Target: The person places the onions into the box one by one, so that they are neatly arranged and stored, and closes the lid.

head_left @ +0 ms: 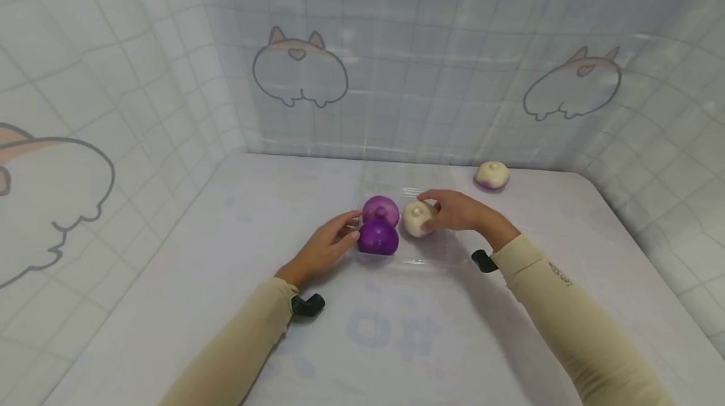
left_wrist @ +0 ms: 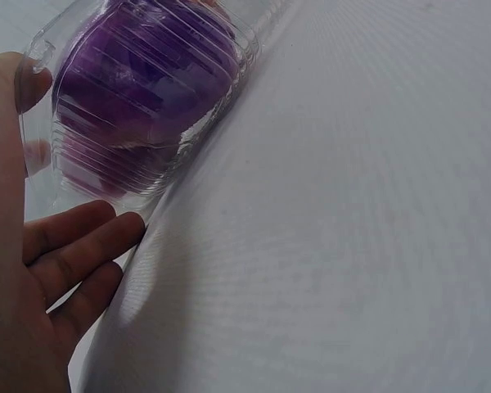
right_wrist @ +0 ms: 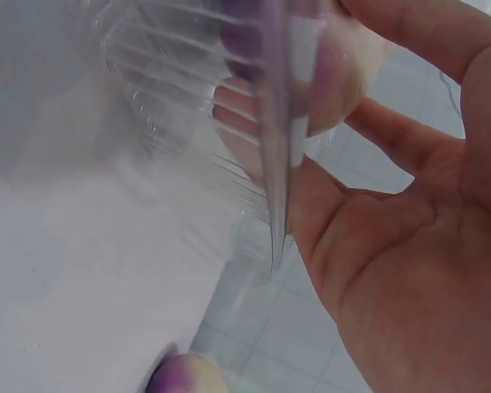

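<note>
A clear plastic clamshell box [head_left: 430, 261] lies on the table with its lid tipped back toward the wall. In its left part sit a lighter purple turnip-like vegetable [head_left: 381, 209] with a nub and a darker purple one [head_left: 378, 238] in front. My right hand [head_left: 455, 209] holds a white-and-purple turnip [head_left: 416, 218] between thumb and fingers, over the box's right part. Against the box's left side rests my left hand [head_left: 325, 245], thumb and index by the rim; its other fingers [left_wrist: 82, 250] are extended below the wall in the left wrist view.
Another white-and-purple turnip [head_left: 492, 175] lies at the table's back right, near the wall. A tiled-pattern curtain [head_left: 413, 78] with drawn animal shapes closes off the back and both sides. A white cloth [head_left: 226, 236] covers the table.
</note>
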A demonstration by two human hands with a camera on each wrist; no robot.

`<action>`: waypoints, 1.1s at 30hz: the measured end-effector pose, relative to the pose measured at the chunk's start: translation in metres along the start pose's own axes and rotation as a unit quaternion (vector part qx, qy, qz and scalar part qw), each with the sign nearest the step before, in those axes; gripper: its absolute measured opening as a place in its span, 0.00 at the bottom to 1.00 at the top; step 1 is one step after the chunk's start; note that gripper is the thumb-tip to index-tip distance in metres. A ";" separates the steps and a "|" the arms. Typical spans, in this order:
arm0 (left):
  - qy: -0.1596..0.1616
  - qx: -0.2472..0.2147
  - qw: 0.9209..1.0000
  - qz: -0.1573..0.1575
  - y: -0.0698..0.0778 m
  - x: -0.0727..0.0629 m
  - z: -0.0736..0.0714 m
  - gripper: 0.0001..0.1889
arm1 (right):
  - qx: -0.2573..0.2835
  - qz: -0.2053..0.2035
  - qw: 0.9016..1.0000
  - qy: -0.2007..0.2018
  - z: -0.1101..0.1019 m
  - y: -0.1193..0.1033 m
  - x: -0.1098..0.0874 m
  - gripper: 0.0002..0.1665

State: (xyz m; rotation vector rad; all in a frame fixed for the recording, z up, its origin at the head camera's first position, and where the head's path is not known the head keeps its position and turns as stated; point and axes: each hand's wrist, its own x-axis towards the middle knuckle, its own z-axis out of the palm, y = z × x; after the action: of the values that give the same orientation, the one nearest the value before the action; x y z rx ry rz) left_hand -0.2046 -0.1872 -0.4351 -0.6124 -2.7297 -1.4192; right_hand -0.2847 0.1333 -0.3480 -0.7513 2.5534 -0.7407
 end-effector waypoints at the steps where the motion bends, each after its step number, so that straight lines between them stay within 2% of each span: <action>1: 0.000 0.000 1.000 0.001 -0.001 0.000 0.000 0.27 | 0.000 0.000 1.000 0.000 0.000 0.000 0.001 0.44; 11: 0.000 0.001 1.000 0.016 -0.004 0.002 -0.002 0.27 | -0.003 0.004 1.000 0.014 0.006 -0.001 0.000 0.44; 24: 0.000 -0.001 1.000 0.017 -0.008 0.000 -0.001 0.27 | 0.002 0.011 0.999 0.030 0.013 -0.005 0.000 0.42; 33: 0.001 0.001 1.000 0.017 -0.007 -0.001 -0.001 0.27 | -0.011 0.017 0.999 0.032 0.014 -0.007 0.000 0.44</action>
State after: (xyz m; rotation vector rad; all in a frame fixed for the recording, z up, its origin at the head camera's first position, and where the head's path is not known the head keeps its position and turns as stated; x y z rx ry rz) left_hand -0.2067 -0.1922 -0.4404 -0.6533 -2.7064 -1.4086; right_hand -0.2750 0.1231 -0.3544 -0.6993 2.6301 -0.7375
